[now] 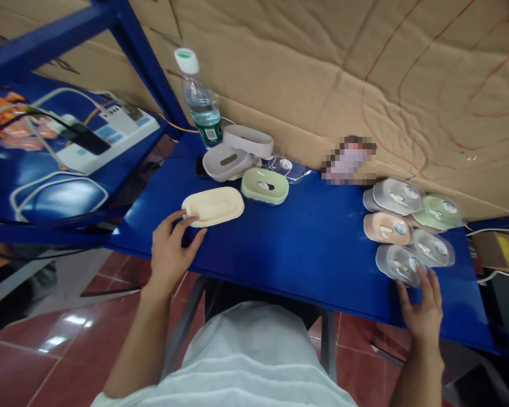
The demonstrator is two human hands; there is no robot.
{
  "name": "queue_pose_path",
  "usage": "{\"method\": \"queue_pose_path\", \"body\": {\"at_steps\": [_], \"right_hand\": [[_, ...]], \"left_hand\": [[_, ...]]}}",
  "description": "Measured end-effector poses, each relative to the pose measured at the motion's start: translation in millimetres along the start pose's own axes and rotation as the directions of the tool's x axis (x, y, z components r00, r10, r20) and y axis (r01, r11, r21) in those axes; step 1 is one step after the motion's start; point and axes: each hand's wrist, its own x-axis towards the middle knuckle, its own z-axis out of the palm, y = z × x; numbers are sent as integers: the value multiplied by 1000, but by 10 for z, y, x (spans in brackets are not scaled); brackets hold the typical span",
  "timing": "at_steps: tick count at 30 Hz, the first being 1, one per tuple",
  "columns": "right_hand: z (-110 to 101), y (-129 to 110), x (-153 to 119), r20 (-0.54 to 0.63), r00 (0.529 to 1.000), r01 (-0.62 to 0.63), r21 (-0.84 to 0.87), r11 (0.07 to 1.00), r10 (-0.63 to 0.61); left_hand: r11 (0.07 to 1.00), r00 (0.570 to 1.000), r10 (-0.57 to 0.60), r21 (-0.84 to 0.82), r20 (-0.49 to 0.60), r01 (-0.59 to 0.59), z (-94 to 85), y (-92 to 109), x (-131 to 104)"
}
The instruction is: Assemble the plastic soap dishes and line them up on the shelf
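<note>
The cream oval piece is laid on the left half of the desk, its long axis running left to right, with the right end set slightly farther back. Its left end is met by the fingers of the left hand, which are spread, the thumb held apart beside the near edge and nothing pinched; from them, the piece extends to the right. The right hand is placed well apart, its fingers also spread and rested at the near side of a clear-lidded box.

The cream piece is closely bordered at its far right by a green dish, behind which two mauve dishes and a clear piece are gathered, with a water bottle at the back. The clear-lidded box is crowded from behind by a peach box and other lidded boxes. The desk is backed by cardboard.
</note>
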Motion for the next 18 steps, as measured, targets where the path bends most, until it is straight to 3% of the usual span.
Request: {"method": "queue_pose_path", "body": {"at_steps": [3, 7, 9, 12, 15, 18], "right_hand": [[59, -182, -10, 20, 1000, 22, 23, 999, -23], [104, -494, -42, -75, 997, 28, -103, 994, -36], [159, -798, -25, -97, 993, 60, -77, 995, -67], [330, -1458, 89, 47, 969, 233, 141, 962, -242], [583, -2172, 331, 193, 839, 445, 292, 846, -508], [850, -2737, 663, 232, 690, 572, 406, 713, -686]], "left_hand": [[1000, 1000, 10, 4, -17, -10, -8, -4, 4], [998, 999, 48, 38, -24, -47, -48, 35, -37], [997, 997, 77, 26, -13, -76, -59, 122, -84], [991, 991, 133, -20, 25, -133, -31, 370, -169], [983, 979, 179, -65, 95, -173, 34, 672, -242], [978, 966, 202, -89, 161, -190, 84, 862, -294]]}}
